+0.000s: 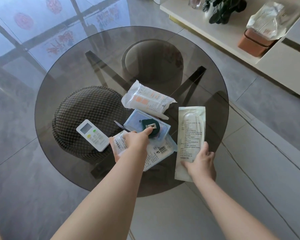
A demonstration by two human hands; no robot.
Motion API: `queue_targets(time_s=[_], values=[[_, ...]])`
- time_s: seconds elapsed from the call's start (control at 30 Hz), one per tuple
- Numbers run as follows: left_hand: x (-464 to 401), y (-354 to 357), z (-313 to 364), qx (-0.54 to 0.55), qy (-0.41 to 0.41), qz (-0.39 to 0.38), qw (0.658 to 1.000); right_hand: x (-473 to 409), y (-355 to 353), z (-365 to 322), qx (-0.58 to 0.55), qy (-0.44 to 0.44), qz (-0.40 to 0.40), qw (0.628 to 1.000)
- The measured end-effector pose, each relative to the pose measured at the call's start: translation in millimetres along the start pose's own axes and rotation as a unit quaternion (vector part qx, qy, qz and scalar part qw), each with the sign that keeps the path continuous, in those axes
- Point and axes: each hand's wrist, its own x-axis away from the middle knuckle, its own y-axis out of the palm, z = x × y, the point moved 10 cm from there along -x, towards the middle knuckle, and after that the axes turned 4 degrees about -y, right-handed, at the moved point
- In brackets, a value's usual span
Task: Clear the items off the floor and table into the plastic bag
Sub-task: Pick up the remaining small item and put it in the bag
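Packets lie near the middle of the round glass table (pixel 62 80). Left hand (pixel 134 141) touches a dark green tape measure (pixel 150 127) on a blue packet (pixel 137 118), perhaps pinching it. Right hand (pixel 200 161) grips a long white pouch (pixel 189 135) at the near right edge.

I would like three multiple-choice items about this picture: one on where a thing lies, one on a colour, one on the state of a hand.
1. Where does the dark green tape measure lie?
A. on the blue flat package
B. on the remote control
C. on the floor

2. What colour is the remote control?
A. black
B. white
C. red

3. What is the right hand doing?
A. resting flat on the glass table
B. hanging idle
C. holding the long white pouch

Answers:
1 A, the tape measure sits on top of the blue package.
2 B, its body is white.
3 C, its fingers and thumb hold the pouch's lower end.
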Motion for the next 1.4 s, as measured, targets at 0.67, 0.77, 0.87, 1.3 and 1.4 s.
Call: queue_targets(time_s=[0.67,0.77,0.87,1.3,1.4], values=[[25.8,-15.8,-48.5,0.145,-0.038,-0.025,0.988,42.9,-22.4,12.4,-0.243,-0.034,-0.049,0.968],[64.9,-37.4,-52.1,0.165,-0.031,-0.074,0.983,66.9,-42.9,7.2,-0.291,-0.033,-0.063,0.954],[104.7,-62.7,-60.2,0.161,-0.03,-0.104,0.981,95.2,-68.8,-4.4,-0.322,-0.057,-0.069,0.943],[299.4,-238.2,-113.8,0.271,0.014,-0.065,0.96,292.4,-115.0,-82.9,-0.401,-0.127,-0.278,0.864],[341.8,-286.6,-143.1,0.313,0.03,-0.043,0.948,357.8,-95.8,-99.5,-0.363,-0.151,-0.371,0.841]])
